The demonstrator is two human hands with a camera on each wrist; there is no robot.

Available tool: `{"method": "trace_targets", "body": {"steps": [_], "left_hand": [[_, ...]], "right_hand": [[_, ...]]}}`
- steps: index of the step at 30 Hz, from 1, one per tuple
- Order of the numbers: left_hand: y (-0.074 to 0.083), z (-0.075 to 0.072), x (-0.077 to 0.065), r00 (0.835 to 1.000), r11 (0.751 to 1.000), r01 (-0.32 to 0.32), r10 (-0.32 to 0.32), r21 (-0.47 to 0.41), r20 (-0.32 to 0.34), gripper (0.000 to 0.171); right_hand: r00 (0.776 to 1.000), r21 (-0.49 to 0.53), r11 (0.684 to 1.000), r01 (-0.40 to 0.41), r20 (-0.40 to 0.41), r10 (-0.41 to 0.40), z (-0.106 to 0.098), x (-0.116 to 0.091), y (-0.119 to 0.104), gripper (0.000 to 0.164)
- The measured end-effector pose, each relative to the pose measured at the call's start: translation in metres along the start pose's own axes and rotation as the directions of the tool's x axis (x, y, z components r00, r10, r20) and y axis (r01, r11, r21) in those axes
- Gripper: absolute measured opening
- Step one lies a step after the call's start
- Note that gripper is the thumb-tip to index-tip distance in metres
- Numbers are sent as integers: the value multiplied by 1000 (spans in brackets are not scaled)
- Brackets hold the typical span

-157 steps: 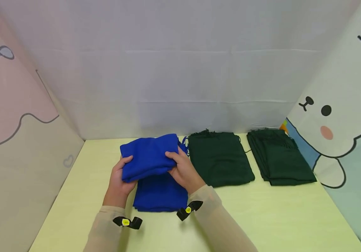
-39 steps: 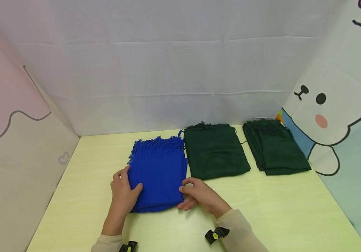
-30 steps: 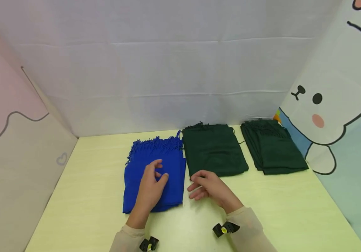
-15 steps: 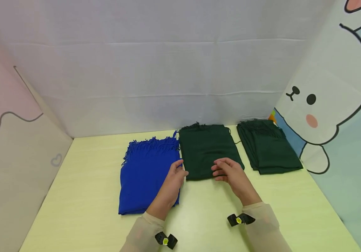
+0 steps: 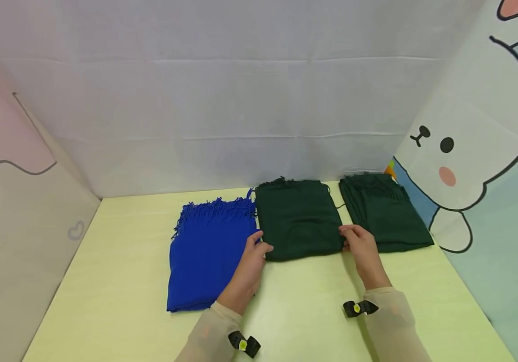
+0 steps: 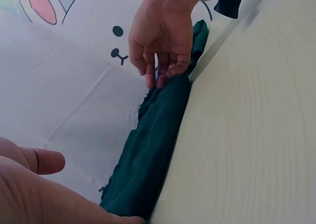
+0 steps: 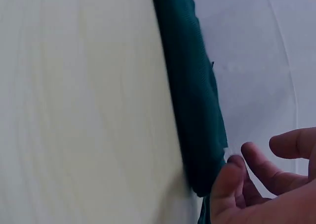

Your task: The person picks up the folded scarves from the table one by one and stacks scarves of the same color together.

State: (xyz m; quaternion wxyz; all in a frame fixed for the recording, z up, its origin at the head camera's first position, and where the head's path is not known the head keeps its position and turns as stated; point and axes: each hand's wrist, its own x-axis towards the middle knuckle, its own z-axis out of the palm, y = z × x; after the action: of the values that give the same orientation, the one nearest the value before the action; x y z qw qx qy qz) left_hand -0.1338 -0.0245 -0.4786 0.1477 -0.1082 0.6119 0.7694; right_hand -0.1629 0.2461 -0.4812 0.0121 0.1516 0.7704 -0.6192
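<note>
Left hand (image 5: 247, 268) loosely spread at the near left corner of the middle green cloth (image 5: 298, 221); right hand (image 5: 364, 254) loosely curved at its near right corner. Neither clearly has hold of it. Cloth lies folded on the table (image 5: 301, 311) between the blue cloth (image 5: 211, 259) and the far-right green cloth (image 5: 392, 218). Possible trouble, biggest first: whole fold skidding if nudged sideways; layers parting if fingers catch only the top; stray strand (image 5: 341, 205) snagging its neighbour. Table pale, faintly wood-grained; cloths matte, squarish, rounded at folds; blue fringe (image 5: 218, 208) thin, tangled.
</note>
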Motion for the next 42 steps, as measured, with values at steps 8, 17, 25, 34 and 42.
{"method": "trace_targets", "body": {"steps": [8,17,25,34,42], "left_hand": [[2,3,6,1000,1000,-12,12,-15,-17,58],[-8,-3,17,996,985,-4,-11,174,83,43],[-8,-6,25,993,957,11,-45,288,113,49],[-5,-4,16,986,969,67,-100,236,133,59],[-5,-4,6,983,974,67,-102,214,154,60]], "right_hand": [[996,-298,951,-86,-26,82,3,5,1,45],[995,-498,866,37,100,15,3,14,4,60],[986,-592,791,152,145,-81,4,18,9,69],[980,-604,779,170,188,-68,1,13,9,68],[980,-614,770,173,183,-75,-2,3,7,59]]}}
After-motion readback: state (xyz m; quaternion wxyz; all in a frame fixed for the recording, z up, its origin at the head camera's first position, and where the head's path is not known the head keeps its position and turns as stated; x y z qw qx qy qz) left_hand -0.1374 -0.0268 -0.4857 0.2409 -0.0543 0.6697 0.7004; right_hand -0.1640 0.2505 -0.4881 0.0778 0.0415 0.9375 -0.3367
